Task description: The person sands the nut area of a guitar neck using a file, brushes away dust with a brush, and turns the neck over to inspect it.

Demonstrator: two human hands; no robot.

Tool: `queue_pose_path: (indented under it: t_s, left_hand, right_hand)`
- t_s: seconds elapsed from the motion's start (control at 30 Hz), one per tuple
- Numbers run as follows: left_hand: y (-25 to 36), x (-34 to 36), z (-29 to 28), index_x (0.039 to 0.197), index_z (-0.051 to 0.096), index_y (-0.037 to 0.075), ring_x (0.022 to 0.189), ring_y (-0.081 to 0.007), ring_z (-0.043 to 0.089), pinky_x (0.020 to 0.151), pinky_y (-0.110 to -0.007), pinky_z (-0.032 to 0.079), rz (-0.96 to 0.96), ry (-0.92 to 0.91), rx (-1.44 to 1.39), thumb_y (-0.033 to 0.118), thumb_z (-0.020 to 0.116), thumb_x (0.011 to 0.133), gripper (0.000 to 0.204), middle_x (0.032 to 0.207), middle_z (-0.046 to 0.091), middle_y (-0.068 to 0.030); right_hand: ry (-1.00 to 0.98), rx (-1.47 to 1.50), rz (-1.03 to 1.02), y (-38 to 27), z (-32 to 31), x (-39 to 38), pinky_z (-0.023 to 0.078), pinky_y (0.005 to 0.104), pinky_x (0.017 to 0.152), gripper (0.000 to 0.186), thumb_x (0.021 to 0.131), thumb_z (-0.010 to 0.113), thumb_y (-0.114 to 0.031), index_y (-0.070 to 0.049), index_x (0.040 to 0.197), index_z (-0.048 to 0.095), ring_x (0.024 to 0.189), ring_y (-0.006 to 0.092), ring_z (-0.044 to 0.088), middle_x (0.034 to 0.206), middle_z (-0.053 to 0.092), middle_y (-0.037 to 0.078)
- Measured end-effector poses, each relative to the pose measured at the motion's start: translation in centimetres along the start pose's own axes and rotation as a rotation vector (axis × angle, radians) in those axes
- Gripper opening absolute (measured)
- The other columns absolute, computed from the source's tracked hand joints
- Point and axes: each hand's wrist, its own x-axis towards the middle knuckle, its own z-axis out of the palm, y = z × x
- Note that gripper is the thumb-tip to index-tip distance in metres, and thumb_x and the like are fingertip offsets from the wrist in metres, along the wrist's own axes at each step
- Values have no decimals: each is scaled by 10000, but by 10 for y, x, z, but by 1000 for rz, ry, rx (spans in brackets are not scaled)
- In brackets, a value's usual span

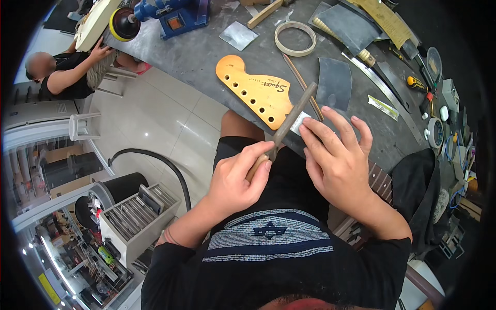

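Note:
My left hand (233, 182) is closed round the wooden handle of a long grey file (296, 112). The file slants up and to the right, passing over the end of an amber guitar headstock (254, 89), which has a row of round tuner holes and lies flat on the bench. My right hand (338, 155) has its fingers spread. Its index fingertip rests at a small whitish piece (299, 124) beside the file; what that piece is, I cannot tell. A fretted fingerboard (381, 182) shows beyond my right forearm, its middle part hidden.
On the dark bench (206, 67) are a tape roll (276, 40), a dark abrasive sheet (335, 83), a thin brown stick (297, 75) and a steel ruler (374, 75). A blue machine with a polishing disc (124, 24) stands far left. Another person (70, 77) works there.

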Motion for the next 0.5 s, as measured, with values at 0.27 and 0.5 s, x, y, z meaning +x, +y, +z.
queue_pose_path:
  t_s: [0.27, 0.5]
  left_hand:
    - [3, -2, 2, 1454, 687, -53, 704, -16, 579, 629, -209, 435, -103, 43, -63, -66, 698, 1094, 360, 906, 754, -24]
    - [10, -5, 8, 1447, 717, -62, 735, -9, 583, 640, -214, 443, -108, 43, -65, -76, 683, 1105, 344, 917, 748, -16]
  right_hand:
    - [10, -19, 2, 1, 2, 5, 309, 578, 1269, 409, 889, 872, -158, -100, 1293, 838, 1511, 271, 593, 1422, 745, 10]
    - [-4, 3, 12, 3, -2, 6, 343, 569, 1250, 453, 895, 855, -98, -106, 1347, 821, 1496, 303, 600, 1451, 751, 8]
